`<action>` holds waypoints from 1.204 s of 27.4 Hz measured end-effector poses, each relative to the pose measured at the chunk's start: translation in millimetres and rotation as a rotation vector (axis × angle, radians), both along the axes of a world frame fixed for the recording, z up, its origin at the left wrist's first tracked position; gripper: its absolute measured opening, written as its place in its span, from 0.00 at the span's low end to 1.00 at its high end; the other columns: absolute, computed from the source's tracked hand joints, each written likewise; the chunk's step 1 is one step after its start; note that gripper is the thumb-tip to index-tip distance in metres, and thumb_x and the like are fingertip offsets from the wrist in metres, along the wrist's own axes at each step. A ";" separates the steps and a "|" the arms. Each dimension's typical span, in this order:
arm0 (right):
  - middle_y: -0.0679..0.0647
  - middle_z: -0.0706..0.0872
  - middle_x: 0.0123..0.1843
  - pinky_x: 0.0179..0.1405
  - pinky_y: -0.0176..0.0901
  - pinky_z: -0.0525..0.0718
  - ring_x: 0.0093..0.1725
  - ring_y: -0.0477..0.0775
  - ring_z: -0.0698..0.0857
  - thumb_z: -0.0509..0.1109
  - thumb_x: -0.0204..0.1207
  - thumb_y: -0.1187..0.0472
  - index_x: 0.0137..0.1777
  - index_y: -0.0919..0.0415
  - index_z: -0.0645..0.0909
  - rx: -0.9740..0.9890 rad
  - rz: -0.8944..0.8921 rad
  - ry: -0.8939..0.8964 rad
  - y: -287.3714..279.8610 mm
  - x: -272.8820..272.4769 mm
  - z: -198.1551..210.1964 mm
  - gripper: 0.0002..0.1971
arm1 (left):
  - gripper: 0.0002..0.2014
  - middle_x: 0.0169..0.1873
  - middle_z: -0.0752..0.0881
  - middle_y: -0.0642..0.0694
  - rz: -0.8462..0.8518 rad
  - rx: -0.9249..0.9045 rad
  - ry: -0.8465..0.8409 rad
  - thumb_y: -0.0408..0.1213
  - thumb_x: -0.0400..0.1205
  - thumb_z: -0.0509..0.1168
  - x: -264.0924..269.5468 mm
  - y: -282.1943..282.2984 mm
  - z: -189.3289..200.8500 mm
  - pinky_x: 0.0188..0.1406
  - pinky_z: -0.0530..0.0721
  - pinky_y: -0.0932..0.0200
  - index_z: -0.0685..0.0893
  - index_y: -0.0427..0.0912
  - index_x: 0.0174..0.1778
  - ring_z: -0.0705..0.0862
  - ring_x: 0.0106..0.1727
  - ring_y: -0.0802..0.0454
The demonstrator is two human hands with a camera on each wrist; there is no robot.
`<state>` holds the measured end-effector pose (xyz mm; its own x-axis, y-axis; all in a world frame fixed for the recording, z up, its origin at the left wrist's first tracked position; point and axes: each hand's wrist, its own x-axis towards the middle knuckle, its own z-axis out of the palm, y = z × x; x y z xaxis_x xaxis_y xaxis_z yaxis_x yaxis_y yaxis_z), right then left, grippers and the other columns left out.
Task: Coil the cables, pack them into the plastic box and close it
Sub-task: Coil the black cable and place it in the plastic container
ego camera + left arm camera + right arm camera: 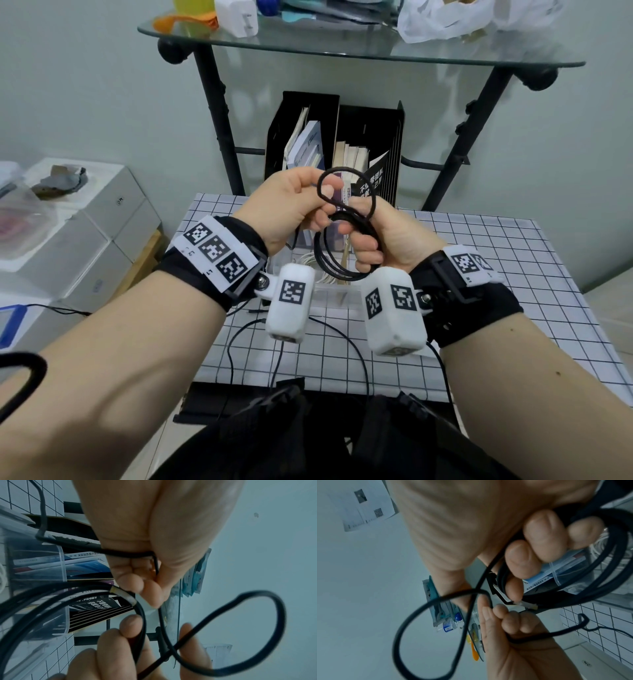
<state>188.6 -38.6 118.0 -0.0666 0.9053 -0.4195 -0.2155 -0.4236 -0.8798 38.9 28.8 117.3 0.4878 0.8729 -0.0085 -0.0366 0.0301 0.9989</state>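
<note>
Coiling goes best if each new turn matches the loops already gathered. The right hand (373, 236) clenches the thin black cable (337, 263) as a hanging bundle above the clear plastic box (329, 291), where a white cable (317, 270) already lies. The left hand (291, 205) pinches a fresh loop beside it; lay it flat, untwisted. Chinese print on the black booklet (371, 185) behind is too blurred to read reliably.

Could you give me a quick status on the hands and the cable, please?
Right hand grips coiled black cable. Left hand pinches a fresh loop. Clear box below, open. Nothing blocking.
</note>
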 end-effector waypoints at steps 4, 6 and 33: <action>0.45 0.69 0.17 0.26 0.43 0.51 0.15 0.41 0.59 0.70 0.77 0.58 0.35 0.60 0.77 0.117 -0.005 -0.099 -5.6 -3.2 -2.2 0.11 | 0.07 0.28 0.86 0.49 -0.007 0.011 -0.011 0.28 0.84 0.60 -2.0 -0.3 1.6 0.31 0.84 0.66 0.83 0.40 0.48 0.84 0.27 0.58; 0.49 0.69 0.20 0.19 0.38 0.56 0.14 0.42 0.60 0.70 0.78 0.62 0.44 0.64 0.76 0.159 -0.052 -0.127 -2.8 -1.8 -8.0 0.06 | 0.04 0.31 0.86 0.50 -0.050 0.024 0.030 0.33 0.82 0.65 -4.8 -1.2 3.2 0.33 0.83 0.65 0.83 0.42 0.50 0.84 0.29 0.58; 0.54 0.78 0.21 0.45 0.43 0.85 0.37 0.56 0.88 0.61 0.83 0.64 0.36 0.63 0.74 0.261 -0.165 0.284 -5.9 -4.2 -13.7 0.12 | 0.07 0.35 0.83 0.52 0.211 0.501 0.338 0.36 0.76 0.71 -4.3 6.6 -24.9 0.42 0.85 0.53 0.81 0.52 0.39 0.81 0.36 0.52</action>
